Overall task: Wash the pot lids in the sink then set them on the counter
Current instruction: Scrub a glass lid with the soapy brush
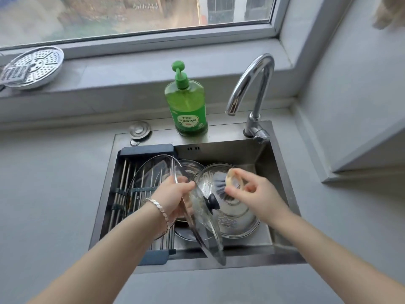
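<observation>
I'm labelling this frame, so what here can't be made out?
Head view only:
- The scrubber in right hand: motion-blurred, type unclear.
- The sink floor: hidden by glass lid in left hand and steel dish.
- The grater: cut off by left edge.
- A pale furry thing: cut off by top-right corner.

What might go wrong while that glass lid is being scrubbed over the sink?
The clear glass pot lid with a black knob tilts on edge, gripped at its rim by the left hand alone; if wet, it might slip and crack against the steel sink. The right hand pinches the cream-handled scrubbing brush, so a hard stroke may twist it loose.
</observation>
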Motion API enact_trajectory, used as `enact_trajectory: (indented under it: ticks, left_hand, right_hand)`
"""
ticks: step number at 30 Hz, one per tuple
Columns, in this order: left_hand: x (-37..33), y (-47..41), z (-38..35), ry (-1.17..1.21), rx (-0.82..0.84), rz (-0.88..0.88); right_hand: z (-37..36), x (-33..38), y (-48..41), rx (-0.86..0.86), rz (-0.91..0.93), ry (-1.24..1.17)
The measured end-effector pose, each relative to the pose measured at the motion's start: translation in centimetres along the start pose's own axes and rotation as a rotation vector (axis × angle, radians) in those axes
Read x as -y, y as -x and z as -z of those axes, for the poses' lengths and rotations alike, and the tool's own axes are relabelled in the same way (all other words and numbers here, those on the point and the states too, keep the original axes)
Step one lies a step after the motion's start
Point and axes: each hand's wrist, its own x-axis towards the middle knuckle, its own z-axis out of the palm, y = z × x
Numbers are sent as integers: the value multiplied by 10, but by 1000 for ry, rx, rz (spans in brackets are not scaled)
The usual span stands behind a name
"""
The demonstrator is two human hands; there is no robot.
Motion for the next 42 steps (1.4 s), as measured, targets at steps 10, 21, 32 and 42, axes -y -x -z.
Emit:
enact_trajectory:
  ticks: [10, 21, 32, 42]
  left_hand:
    - [12, 6, 13, -118, 134, 187]
    - [37, 11, 14, 291, 453, 44]
    - [49, 22, 7, 364, 477, 33]
    - [48, 23, 5, 255, 442, 19]
  right_hand:
    - [0, -15, -1, -8, -88, -39]
    - [-14, 27, 23, 108, 151, 402]
    - [-8, 41, 14, 110, 205, 394]
    - [-16, 40, 33, 210, 243, 301]
